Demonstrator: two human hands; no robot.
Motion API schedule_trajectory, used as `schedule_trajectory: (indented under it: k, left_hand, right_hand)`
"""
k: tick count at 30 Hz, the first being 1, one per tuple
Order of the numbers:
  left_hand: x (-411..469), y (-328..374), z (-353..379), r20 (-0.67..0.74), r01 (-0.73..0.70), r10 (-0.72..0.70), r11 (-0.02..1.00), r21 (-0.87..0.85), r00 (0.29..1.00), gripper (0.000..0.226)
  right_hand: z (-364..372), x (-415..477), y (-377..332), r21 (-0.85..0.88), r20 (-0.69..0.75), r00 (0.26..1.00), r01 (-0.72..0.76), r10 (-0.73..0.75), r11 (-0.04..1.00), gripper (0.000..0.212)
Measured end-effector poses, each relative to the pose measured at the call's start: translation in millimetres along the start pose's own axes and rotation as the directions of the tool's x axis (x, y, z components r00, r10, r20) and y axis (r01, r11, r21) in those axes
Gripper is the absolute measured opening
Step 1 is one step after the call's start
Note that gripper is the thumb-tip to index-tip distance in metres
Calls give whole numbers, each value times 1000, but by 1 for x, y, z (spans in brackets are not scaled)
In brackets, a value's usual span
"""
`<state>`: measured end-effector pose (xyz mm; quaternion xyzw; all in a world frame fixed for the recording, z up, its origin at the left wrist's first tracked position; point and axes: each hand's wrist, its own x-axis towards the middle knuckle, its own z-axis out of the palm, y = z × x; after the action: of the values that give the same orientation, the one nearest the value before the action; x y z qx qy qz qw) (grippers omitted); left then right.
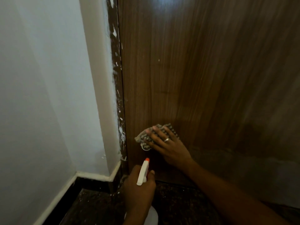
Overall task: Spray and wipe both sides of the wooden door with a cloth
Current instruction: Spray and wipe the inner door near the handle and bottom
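While right hand presses cloth flat-fingered low on door | left hand grips spray bottle near door's foot.

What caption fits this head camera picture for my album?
Right hand presses a cloth low on the wooden door while the left hand holds a spray bottle.

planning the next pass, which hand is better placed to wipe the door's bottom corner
Right, probably: the right hand presses the cloth flat on the door just above that corner, while the left hand grips the spray bottle.
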<state>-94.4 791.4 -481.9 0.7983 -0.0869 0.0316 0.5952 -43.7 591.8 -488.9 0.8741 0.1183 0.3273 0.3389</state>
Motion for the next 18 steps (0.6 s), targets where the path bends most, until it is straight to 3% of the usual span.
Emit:
schedule_trajectory:
  k: [3, 6, 8, 10, 11, 12, 14, 18]
  left_hand:
    - [2, 1, -4, 25, 1, -2, 1000, 27, 1000, 26]
    - [-5, 7, -3, 67, 26, -28, 999, 33, 997, 15]
    - [-10, 10, -1, 64, 40, -41, 999, 8, 997, 34]
    - [-12, 14, 2, 85, 24, -24, 1000, 5, 996, 37]
    - [-12, 16, 3, 103, 17, -18, 1000, 8, 994, 31]
    - [-12, 19, 4, 118, 15, -17, 1000, 13, 993, 25]
    - [-13, 20, 8, 126, 20, -18, 1000, -14, 992, 22]
    - [-12, 17, 14, 115, 19, -12, 998, -58, 993, 27]
  right_hand:
    - [11, -36, -2, -55, 84, 993, 88, -83, 995, 69]
    - [17, -96, 14, -98, 243, 924, 325, -294, 940, 60]
    - [14, -131, 32, -125, 248, 910, 370, -332, 921, 52]
    - [4, -144, 44, -127, 190, 961, 228, -202, 965, 57]
    - [-1, -138, 44, -98, 152, 987, 70, -54, 993, 62]
    - [-7, -124, 41, -65, 108, 986, -123, 129, 990, 67]
    - [-9, -90, 26, 32, 31, 910, -415, 414, 909, 76]
    - [23, -91, -35, 191, 77, 921, -389, 381, 901, 83]
